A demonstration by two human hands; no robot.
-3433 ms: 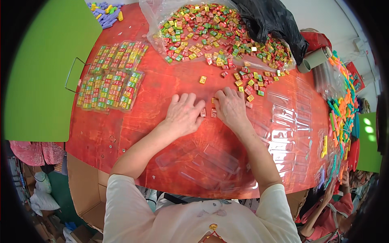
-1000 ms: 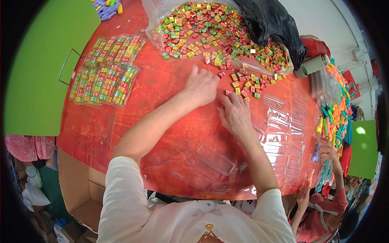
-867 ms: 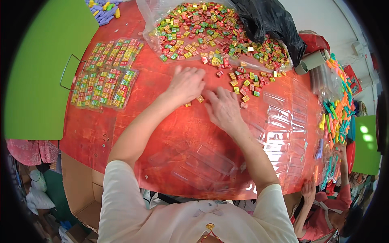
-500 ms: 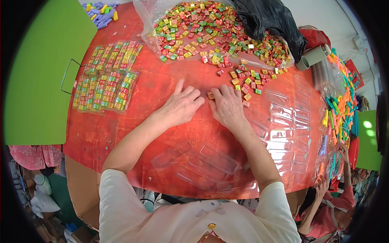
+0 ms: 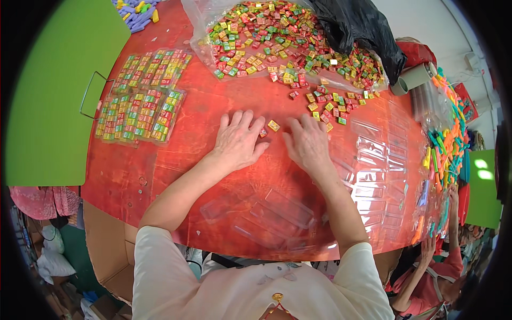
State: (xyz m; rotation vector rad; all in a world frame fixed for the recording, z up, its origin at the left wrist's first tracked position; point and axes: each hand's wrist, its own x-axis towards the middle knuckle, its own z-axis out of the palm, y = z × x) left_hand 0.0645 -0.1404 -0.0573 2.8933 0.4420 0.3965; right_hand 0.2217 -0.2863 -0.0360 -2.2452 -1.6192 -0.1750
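Note:
My left hand (image 5: 237, 140) lies palm down on the red table, its fingers apart and the thumb out to the side. Just off its fingertips is a small red block (image 5: 263, 132), like a tiny wrapped box. A yellow block (image 5: 273, 125) sits between my two hands. My right hand (image 5: 309, 144) rests palm down to the right, fingers bent and thumb apart, with nothing visible in it; its fingertips are close to loose blocks (image 5: 329, 106) in red, yellow and green. Beyond them a large heap of such blocks (image 5: 256, 32) spreads on a clear plastic sheet.
Filled clear trays of blocks (image 5: 141, 117) lie at the left beside a green panel (image 5: 53, 96). Clear plastic trays (image 5: 370, 176) cover the right side; more trays (image 5: 280, 216) lie near me. A black bag (image 5: 360, 26) is behind. A co-worker's hand (image 5: 428, 248) is at far right.
My left hand has spread its fingers from a curled pose. My right hand has shifted right, and the yellow and red blocks now show between my hands.

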